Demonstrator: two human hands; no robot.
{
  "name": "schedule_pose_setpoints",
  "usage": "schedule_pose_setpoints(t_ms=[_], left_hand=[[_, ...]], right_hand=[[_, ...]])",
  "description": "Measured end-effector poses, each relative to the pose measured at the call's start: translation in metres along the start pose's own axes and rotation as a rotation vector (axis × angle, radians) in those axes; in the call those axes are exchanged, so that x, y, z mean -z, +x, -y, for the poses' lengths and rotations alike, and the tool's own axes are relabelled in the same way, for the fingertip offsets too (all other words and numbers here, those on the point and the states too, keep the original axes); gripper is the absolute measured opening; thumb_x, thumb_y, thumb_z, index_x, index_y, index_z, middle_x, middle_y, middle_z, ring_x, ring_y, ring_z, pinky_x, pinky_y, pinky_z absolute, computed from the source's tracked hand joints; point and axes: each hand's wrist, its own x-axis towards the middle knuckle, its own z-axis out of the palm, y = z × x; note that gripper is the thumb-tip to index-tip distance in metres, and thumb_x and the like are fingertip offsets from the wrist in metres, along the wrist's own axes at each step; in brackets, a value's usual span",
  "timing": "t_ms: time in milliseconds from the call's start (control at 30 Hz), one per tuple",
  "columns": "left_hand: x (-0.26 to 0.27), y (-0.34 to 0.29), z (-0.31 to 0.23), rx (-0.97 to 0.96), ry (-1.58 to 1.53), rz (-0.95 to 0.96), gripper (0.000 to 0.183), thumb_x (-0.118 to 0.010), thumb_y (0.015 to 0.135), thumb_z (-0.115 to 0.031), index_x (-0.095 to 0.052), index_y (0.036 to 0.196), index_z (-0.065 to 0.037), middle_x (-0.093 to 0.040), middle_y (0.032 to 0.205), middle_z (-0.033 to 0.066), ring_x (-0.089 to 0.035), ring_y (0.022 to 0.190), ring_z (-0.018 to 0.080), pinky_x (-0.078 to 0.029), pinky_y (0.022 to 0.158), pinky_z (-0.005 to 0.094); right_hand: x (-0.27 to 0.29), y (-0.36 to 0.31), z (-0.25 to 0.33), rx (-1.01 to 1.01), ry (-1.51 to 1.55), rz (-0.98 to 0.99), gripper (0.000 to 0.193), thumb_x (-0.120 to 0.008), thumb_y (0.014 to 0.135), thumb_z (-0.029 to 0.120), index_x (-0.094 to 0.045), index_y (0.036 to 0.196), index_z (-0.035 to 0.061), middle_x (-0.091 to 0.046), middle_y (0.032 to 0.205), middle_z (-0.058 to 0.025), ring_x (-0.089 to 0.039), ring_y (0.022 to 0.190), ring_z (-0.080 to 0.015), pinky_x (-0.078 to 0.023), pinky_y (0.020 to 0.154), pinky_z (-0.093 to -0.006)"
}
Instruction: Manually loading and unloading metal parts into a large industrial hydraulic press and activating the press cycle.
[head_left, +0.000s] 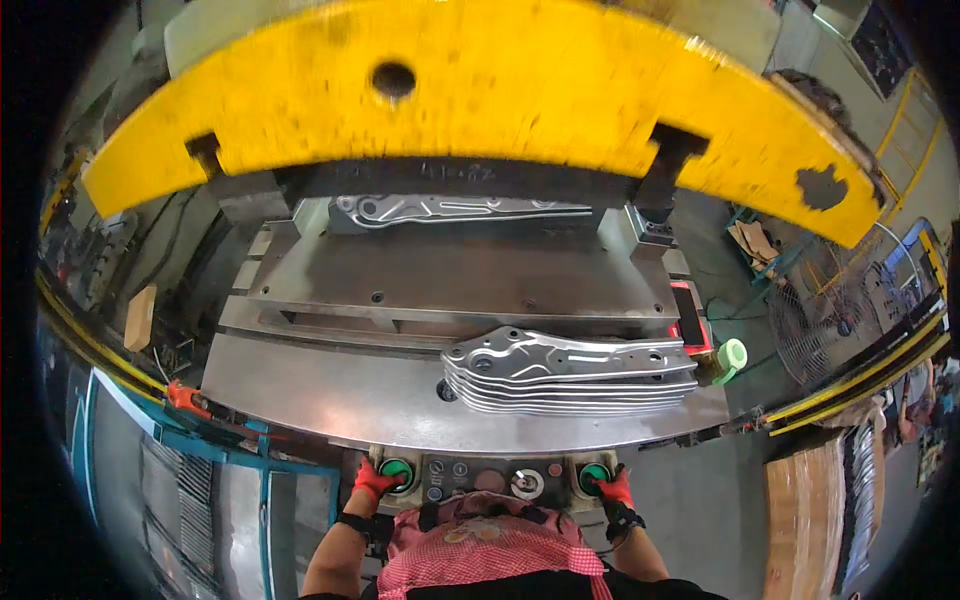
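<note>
My left hand [374, 482], in a red glove, rests at a round green button [397, 474] in a cup-like housing on the press's control panel. Its fingers are stretched onto the button. On the panel's other side, my red-gloved right hand [617, 488] reaches with spread fingers to a second green button [594, 478]. Neither hand holds anything. Ahead, a stack of stamped metal brackets [570, 360] lies on the steel press table [320, 400]. Another metal bracket [450, 208] sits farther back in the die, beneath the yellow press ram [500, 90]; the ram partly hides it.
Smaller buttons fill the control panel [489, 480]. A red-edged box [690, 315] and a light green cup-shaped thing [732, 355] are at the table's right end. A fan [820, 320] stands at right, wrapped boards [805, 515] lower right, and a teal-framed rack [240, 520] at left.
</note>
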Motion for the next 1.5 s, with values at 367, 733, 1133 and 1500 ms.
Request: schedule_pose_setpoints(t_ms=[367,733,1133,1500], left_hand=[[-0.003,0.007,0.005,-0.049,-0.075,0.007,0.142,-0.09,0.035,-0.046,-0.009,0.14,0.007,-0.03,0.141,0.0238,-0.032,0.131,0.0302,-0.031,0.106,0.0361],[0.12,-0.114,-0.029,-0.148,-0.292,-0.056,0.074,-0.07,0.078,-0.02,-0.031,0.139,-0.004,-0.055,0.122,0.015,-0.051,0.111,0.0217,-0.041,0.093,0.032],[0.191,-0.094,-0.435,-1.359,0.685,-0.633,0.06,-0.063,0.078,-0.035,-0.043,0.13,-0.01,-0.042,0.134,0.0158,-0.037,0.124,0.0353,-0.024,0.106,0.047],[0.193,-0.02,-0.552,-1.213,1.064,-0.683,0.028,-0.07,0.066,-0.024,-0.058,0.088,-0.011,-0.06,0.087,0.0092,-0.059,0.087,0.0292,-0.046,0.073,0.0404]], right_hand=[[-0.018,0.035,-0.041,0.009,0.23,0.042,0.087,-0.08,0.063,0.015,-0.031,0.133,-0.0022,-0.049,0.126,-0.0176,-0.052,0.11,-0.0255,-0.045,0.092,-0.0343],[0.147,-0.058,0.203,0.452,0.471,-0.467,0.062,-0.064,0.079,0.016,-0.038,0.135,0.0036,-0.04,0.137,-0.0173,-0.037,0.126,-0.0313,-0.029,0.104,-0.0377],[0.107,-0.024,0.401,1.026,-0.766,0.244,0.105,-0.079,0.055,0.047,-0.029,0.138,0.0063,-0.036,0.137,-0.0187,-0.031,0.129,-0.035,-0.02,0.109,-0.0467],[0.097,-0.024,0.393,1.077,-0.586,0.189,0.108,-0.078,0.046,0.056,-0.037,0.134,0.0075,-0.041,0.133,-0.0186,-0.035,0.124,-0.0391,-0.021,0.107,-0.0512]])
